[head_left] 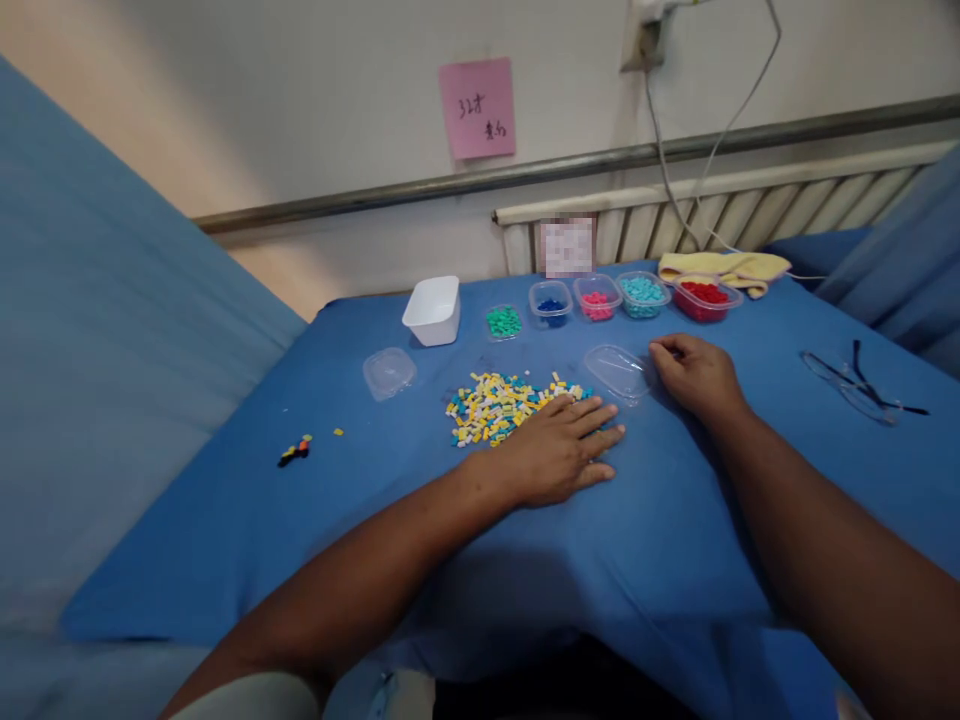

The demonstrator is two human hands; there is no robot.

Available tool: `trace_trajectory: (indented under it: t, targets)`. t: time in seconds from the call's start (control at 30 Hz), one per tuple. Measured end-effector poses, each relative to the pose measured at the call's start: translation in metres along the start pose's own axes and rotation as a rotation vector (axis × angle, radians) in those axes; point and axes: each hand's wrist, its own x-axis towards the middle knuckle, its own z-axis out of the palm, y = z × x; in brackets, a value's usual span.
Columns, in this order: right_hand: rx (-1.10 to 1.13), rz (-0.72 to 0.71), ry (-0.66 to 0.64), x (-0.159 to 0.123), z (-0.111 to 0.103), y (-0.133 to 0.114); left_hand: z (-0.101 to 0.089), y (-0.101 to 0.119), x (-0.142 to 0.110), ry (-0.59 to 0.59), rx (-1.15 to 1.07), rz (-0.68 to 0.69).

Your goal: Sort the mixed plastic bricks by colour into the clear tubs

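Observation:
My left hand (pixel 568 450) lies palm down with spread fingers over the right side of a pile of small plastic pieces (pixel 491 408), mixed yellow, white and teal. Part of the pile is hidden under it. My right hand (pixel 697 375) is closed, its thumb and fingers curled together, close by the right edge of a clear plastic lid (pixel 616 370). Whatever its fingers hold, if anything, is hidden. Behind the pile stand clear tubs of sorted pieces: green (pixel 503 322), dark blue (pixel 552 308), pink (pixel 598 303), light blue (pixel 642 292) and red (pixel 703 294).
Left of the tubs is a white container (pixel 435 312), with another clear lid (pixel 390 373) in front. A few black, orange and yellow pieces (pixel 294 452) lie at left. Eyeglasses (pixel 862 385) rest at right. A yellow cloth (pixel 724 268) lies behind the red tub, near the radiator (pixel 739 205).

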Motion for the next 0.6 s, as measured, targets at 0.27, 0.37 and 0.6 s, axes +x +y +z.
trace_trajectory:
  t: [0.27,0.37,0.6]
  targets:
    - [0.032,0.062,0.085,-0.002,-0.002,0.002,-0.011,-0.033,-0.068,-0.038,-0.027,-0.279]
    - [0.014,0.031,0.107,-0.006,-0.011,-0.005,-0.013,-0.039,-0.098,-0.055,-0.062,-0.421]
    - [0.005,-0.365,-0.078,-0.037,-0.019,-0.064,-0.002,-0.034,-0.128,0.020,-0.086,-0.515]
